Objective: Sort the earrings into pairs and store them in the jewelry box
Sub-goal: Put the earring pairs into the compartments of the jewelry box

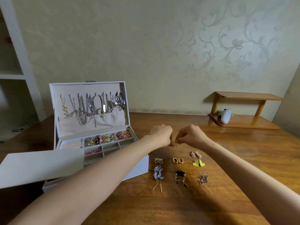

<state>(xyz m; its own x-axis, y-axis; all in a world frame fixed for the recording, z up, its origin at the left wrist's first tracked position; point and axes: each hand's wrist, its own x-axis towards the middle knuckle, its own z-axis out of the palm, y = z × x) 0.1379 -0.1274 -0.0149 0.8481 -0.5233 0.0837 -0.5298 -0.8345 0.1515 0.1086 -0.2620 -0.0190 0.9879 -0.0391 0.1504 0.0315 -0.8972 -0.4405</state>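
Earrings: six pairs lie sorted on the table (186,207), all nearer the person than the two grips, in two rows of three.
Near row below the grips: a pearl pair (158,160), gold rectangular hoops (178,160), yellow-green hearts (198,163).
Row closest to the person: blue flower drops (158,175) with long stems, a black-and-gold pair (180,178), small dark twisted pieces (203,179).
Extra pair: pink drop earrings (196,154) sit just under the right grip, above the hearts.
Left hand (161,135): curled into a loose fist, fingertips pinched together at the point where both hands meet; something small and thin shows there, too blurred to name.
Right hand (192,135): fingers bent inward, thumb and forefinger pinched toward the left grip; whether it shares hold of the same small item cannot be told.
Jewelry box (138,169): open, to the left of both grips, crossed by the left forearm.
Box tray: compartments hold gold, pink and red earrings (123,135), and a pink pair (92,151) sits in a closer cell.
Box lid (90,108): upright, hung with necklaces (84,109).
Wooden shelf (243,111): well apart, far to the right of the grips, with a white object (226,116) on its lower board.
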